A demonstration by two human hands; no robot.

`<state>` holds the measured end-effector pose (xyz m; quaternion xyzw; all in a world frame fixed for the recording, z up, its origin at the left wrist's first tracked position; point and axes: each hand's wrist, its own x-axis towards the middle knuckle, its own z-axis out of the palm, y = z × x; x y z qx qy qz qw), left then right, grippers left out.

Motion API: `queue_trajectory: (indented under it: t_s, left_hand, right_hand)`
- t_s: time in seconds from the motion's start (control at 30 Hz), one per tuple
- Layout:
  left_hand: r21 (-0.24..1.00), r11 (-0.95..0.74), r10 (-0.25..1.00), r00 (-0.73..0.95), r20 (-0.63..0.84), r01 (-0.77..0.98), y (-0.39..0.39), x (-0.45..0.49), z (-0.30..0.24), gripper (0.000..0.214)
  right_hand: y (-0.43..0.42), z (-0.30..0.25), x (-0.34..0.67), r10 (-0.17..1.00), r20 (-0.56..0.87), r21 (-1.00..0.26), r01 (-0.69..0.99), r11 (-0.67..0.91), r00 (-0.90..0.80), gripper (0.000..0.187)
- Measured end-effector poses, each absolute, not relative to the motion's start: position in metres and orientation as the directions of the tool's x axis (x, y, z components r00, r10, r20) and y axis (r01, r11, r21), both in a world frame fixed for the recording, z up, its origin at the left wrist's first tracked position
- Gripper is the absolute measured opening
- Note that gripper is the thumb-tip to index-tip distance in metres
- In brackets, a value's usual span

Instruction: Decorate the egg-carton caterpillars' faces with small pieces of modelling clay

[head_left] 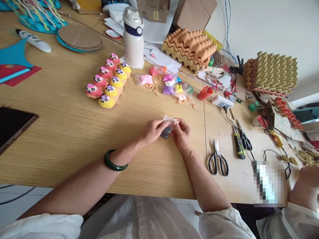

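Note:
Both my hands pinch the top of a small clear plastic bag (pixel 165 133) with something black inside, just above the wooden table. My left hand (pixel 155 130) holds its left side, a dark green bangle (pixel 109 163) on that wrist. On the bag's right edge, my right hand (pixel 183 133) has its fingers closed. Beyond them lie small bags of coloured clay, among them a purple one (pixel 168 90) and a pink one (pixel 145 79). Left of these stands an egg-carton piece (pixel 120 90) whose bumps are covered in pink and yellow with little faces.
Black-handled scissors (pixel 218 162), a utility knife (pixel 239 142) and another pair of scissors (pixel 245 139) lie right. A white bottle (pixel 134 43) and stacked egg trays (pixel 189 49) stand behind. A tablet (pixel 15 127) lies left. Another person's hand (pixel 305 186) is at far right.

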<state>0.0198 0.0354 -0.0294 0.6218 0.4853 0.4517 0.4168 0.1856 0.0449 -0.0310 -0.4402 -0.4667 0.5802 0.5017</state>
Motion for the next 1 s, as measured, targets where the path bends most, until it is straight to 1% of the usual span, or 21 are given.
queue_trajectory:
  t_s: [0.07,0.17,0.23,0.33,0.4,0.47,0.57,0.7,0.77,0.87,1.0]
  left_hand:
    - [0.959,-0.18,0.98,0.12,0.157,0.217,0.033,0.02,-0.028,0.06]
    - [0.957,-0.166,0.985,0.078,0.151,0.239,0.029,0.02,-0.024,0.058]
    - [0.942,-0.189,0.982,0.043,0.184,0.278,0.027,0.019,-0.022,0.055]
    - [0.928,-0.233,0.971,0.025,0.236,0.291,0.028,0.017,-0.021,0.048]
    - [0.934,-0.223,0.973,0.01,0.229,0.278,0.03,0.015,-0.021,0.044]
    - [0.944,-0.211,0.976,0.012,0.215,0.252,0.031,0.014,-0.023,0.046]
    - [0.951,-0.228,0.974,0.032,0.226,0.209,0.033,0.012,-0.024,0.052]
    - [0.945,-0.234,0.971,0.01,0.238,0.229,0.033,0.013,-0.023,0.057]
    - [0.943,-0.229,0.971,-0.005,0.237,0.243,0.033,0.013,-0.021,0.057]
    - [0.948,-0.211,0.976,-0.008,0.219,0.239,0.033,0.015,-0.021,0.056]
    - [0.96,-0.183,0.982,0.08,0.17,0.213,0.034,0.014,-0.023,0.048]
  right_hand:
    - [0.044,-0.028,0.185,0.992,-0.008,-0.987,-0.159,-0.029,-0.127,0.047]
    - [0.043,-0.022,0.186,0.983,0.066,-0.996,-0.066,0.056,-0.17,0.05]
    - [0.043,-0.018,0.188,0.971,0.035,-0.999,-0.037,0.027,-0.235,0.05]
    - [0.045,-0.016,0.192,0.949,-0.06,-0.996,-0.05,-0.079,-0.309,0.05]
    - [0.047,-0.015,0.196,0.934,-0.093,-0.994,-0.025,-0.109,-0.346,0.051]
    - [0.048,-0.015,0.199,0.92,-0.104,-0.994,0.015,-0.106,-0.377,0.051]
    - [0.05,-0.017,0.204,0.921,-0.101,-0.995,0.034,-0.095,-0.377,0.052]
    - [0.055,-0.022,0.209,0.928,-0.093,-0.995,0.014,-0.095,-0.361,0.05]
    - [0.057,-0.024,0.209,0.92,-0.066,-0.998,0.042,-0.054,-0.386,0.048]
    - [0.06,-0.025,0.209,0.928,-0.01,-0.995,0.097,0.029,-0.373,0.054]
    - [0.061,-0.023,0.209,0.932,-0.005,-0.991,0.124,0.043,-0.363,0.054]
